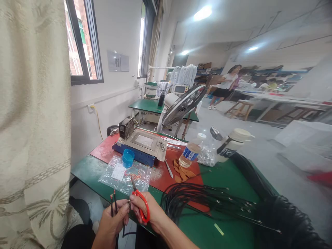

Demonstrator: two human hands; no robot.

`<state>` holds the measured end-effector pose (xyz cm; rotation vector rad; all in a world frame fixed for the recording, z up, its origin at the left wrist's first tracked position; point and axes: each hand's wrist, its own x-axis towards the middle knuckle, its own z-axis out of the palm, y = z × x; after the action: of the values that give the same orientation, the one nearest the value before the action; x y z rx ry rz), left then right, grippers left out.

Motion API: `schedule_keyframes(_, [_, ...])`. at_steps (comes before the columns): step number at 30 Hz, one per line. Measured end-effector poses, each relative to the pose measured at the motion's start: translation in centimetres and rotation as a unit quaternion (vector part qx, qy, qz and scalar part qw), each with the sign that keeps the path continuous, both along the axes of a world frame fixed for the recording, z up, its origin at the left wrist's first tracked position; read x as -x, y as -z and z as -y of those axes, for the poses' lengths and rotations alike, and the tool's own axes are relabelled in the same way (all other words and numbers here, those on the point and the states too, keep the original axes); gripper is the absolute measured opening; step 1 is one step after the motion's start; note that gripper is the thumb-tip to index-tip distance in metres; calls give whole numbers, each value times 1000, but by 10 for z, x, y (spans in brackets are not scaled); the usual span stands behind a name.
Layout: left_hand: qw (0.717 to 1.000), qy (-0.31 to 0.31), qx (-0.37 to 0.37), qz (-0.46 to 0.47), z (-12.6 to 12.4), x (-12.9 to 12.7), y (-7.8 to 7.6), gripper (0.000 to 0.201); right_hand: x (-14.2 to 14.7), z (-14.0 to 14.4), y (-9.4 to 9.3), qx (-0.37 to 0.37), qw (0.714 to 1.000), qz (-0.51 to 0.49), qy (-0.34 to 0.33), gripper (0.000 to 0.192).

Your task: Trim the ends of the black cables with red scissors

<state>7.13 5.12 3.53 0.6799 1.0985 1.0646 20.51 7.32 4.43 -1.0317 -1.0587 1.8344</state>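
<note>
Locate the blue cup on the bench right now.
In the head view, the blue cup sits left of centre on the clear plastic bag, just before the blue-based machine.

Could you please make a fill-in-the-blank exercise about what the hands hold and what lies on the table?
1. The right hand holds scissors with ____ handles.
2. The left hand pinches thin black cables, and the large bundle of black cables lies to the ____ of the hands.
3. The small blue cup stands on a clear plastic ____.
4. The water bottle on the table has a ____ label.

Missing words: red; right; bag; blue
</note>
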Motion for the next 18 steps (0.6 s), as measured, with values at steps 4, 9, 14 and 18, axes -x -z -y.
schedule_keyframes(4, [1000, -1, 15, -5, 4, 2, 4, 39, 2, 7, 3, -57, 998, 29, 7, 49])
schedule_keyframes(9, [999, 22, -1, 30, 5, 3, 8, 39, 1, 11, 1, -54, 998, 36, -10, 48])
schedule_keyframes(14, [999, 26, -13, 40, 11, 2, -4, 32, -1, 12, -7, 78, 994, -46, -61, 43])
schedule_keyframes(18, [998, 44, -16, 44, 18, 1, -11, 31, -2, 16, -15, 108, 991, -60, -59, 38])
